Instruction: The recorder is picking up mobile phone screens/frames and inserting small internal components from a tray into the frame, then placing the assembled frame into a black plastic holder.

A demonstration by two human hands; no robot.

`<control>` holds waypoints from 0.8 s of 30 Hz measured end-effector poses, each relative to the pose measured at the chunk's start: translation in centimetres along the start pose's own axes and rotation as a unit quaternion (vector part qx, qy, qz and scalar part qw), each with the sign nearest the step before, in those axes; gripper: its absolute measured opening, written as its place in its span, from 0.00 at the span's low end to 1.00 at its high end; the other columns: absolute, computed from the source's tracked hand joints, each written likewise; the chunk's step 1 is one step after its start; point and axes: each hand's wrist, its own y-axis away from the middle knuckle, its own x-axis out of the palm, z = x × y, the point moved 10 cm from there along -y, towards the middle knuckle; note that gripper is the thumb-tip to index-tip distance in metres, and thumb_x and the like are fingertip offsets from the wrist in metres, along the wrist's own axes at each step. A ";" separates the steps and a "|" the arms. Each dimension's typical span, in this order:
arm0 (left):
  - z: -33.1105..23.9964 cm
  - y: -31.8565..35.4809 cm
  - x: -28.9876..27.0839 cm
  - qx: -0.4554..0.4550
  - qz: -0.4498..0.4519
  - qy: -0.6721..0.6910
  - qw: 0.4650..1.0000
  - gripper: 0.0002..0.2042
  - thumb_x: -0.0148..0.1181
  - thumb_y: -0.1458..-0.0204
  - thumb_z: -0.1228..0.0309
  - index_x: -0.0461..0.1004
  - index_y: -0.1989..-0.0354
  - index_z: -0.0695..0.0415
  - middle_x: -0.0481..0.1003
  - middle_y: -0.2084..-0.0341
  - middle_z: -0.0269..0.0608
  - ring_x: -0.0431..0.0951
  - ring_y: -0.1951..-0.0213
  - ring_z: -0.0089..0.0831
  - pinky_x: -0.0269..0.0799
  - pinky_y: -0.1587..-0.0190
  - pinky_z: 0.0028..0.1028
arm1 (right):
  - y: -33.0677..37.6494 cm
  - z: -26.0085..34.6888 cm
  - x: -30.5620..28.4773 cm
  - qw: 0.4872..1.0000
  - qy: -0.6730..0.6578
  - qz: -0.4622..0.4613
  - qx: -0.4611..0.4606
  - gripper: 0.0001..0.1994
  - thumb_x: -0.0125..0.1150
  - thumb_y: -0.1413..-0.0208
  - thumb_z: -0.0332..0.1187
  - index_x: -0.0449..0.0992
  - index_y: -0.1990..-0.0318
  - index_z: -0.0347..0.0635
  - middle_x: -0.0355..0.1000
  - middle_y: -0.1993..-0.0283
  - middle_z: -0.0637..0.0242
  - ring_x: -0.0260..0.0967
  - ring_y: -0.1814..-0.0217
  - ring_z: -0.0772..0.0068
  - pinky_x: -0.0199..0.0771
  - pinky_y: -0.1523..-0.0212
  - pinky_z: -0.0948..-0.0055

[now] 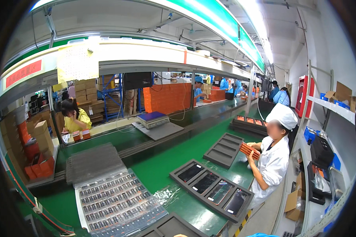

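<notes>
At the lower edge only a sliver of skin point(180, 236) shows, seemingly of my right hand; its fingers are cut off. A bit of blue sleeve point(261, 235) appears farther right. My left hand is out of the picture. Nearest the sliver is a dark foam tray point(174, 227) with wide compartments, partly cut off. Beyond it, another dark foam tray point(207, 170) carries several phones with black screens, one per compartment. To the left lies a clear plastic tray point(162, 213) with rows of small dark parts. A stack of clear trays point(91, 162) adjoins it.
At right, a co-worker in white point(275, 158) holds a stack of flat orange-red pieces point(250, 151) beside an empty foam tray point(224, 150). All this rests on the green belt point(146, 168). Across it is a person in yellow point(76, 118). Shelves point(332, 103) line the right wall.
</notes>
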 end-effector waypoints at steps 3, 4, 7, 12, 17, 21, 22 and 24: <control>-0.2 0.0 -0.1 0.001 0.006 -0.006 1.000 0.28 0.70 0.55 0.61 0.70 0.44 0.53 0.78 0.55 0.46 0.81 0.56 0.46 0.77 0.55 0.40 | 0.9 -0.7 0.5 1.000 -0.004 -0.006 0.026 0.08 0.65 0.49 0.24 0.80 0.61 0.45 0.75 0.60 0.65 0.70 0.56 0.59 0.69 0.50 0.60; -0.2 0.0 0.0 -0.001 0.012 -0.008 1.000 0.29 0.70 0.55 0.61 0.70 0.43 0.53 0.78 0.55 0.46 0.80 0.56 0.46 0.77 0.56 0.40 | 1.1 -0.6 0.6 1.000 0.006 -0.007 0.027 0.07 0.66 0.48 0.26 0.80 0.61 0.45 0.75 0.59 0.64 0.70 0.56 0.58 0.70 0.51 0.60; 0.1 0.0 0.2 0.012 0.003 -0.011 1.000 0.29 0.69 0.54 0.61 0.69 0.43 0.53 0.77 0.54 0.46 0.80 0.56 0.46 0.77 0.56 0.40 | 1.1 -0.5 0.5 0.998 0.017 -0.026 0.054 0.07 0.67 0.47 0.28 0.80 0.60 0.44 0.76 0.55 0.61 0.71 0.55 0.56 0.70 0.52 0.61; 0.0 0.0 0.3 0.016 -0.001 -0.002 1.000 0.30 0.69 0.54 0.61 0.68 0.42 0.55 0.77 0.54 0.46 0.80 0.55 0.46 0.77 0.56 0.40 | 2.2 -0.9 0.9 0.990 -0.011 -0.003 0.137 0.13 0.69 0.46 0.35 0.79 0.54 0.45 0.69 0.42 0.52 0.69 0.45 0.51 0.70 0.45 0.54; 0.3 -0.1 0.2 0.010 0.006 0.002 1.000 0.30 0.69 0.54 0.61 0.69 0.42 0.55 0.77 0.53 0.46 0.80 0.55 0.46 0.77 0.55 0.39 | 2.6 -1.0 1.1 0.989 0.022 -0.021 0.146 0.12 0.69 0.45 0.35 0.80 0.55 0.45 0.69 0.40 0.51 0.68 0.41 0.48 0.69 0.43 0.53; 0.3 -0.2 0.3 0.018 0.000 0.006 1.000 0.29 0.69 0.54 0.61 0.69 0.42 0.56 0.77 0.54 0.47 0.80 0.55 0.46 0.77 0.56 0.39 | 2.6 -0.9 1.1 0.989 0.030 -0.023 0.144 0.11 0.69 0.45 0.35 0.80 0.57 0.44 0.69 0.40 0.50 0.68 0.41 0.48 0.69 0.43 0.53; 0.3 -0.2 0.3 0.018 -0.003 0.007 1.000 0.29 0.69 0.54 0.61 0.69 0.42 0.56 0.77 0.54 0.47 0.80 0.55 0.46 0.77 0.56 0.39 | 2.6 -0.9 1.1 0.989 0.030 -0.024 0.145 0.11 0.69 0.45 0.35 0.80 0.57 0.44 0.69 0.40 0.50 0.68 0.41 0.48 0.69 0.43 0.53; 0.0 -0.2 0.1 0.014 0.003 0.007 1.000 0.29 0.69 0.54 0.61 0.69 0.42 0.56 0.77 0.54 0.47 0.80 0.55 0.46 0.77 0.56 0.39 | 2.7 -1.0 1.1 0.988 0.023 -0.028 0.147 0.10 0.69 0.46 0.34 0.80 0.58 0.43 0.70 0.41 0.50 0.70 0.43 0.49 0.71 0.44 0.54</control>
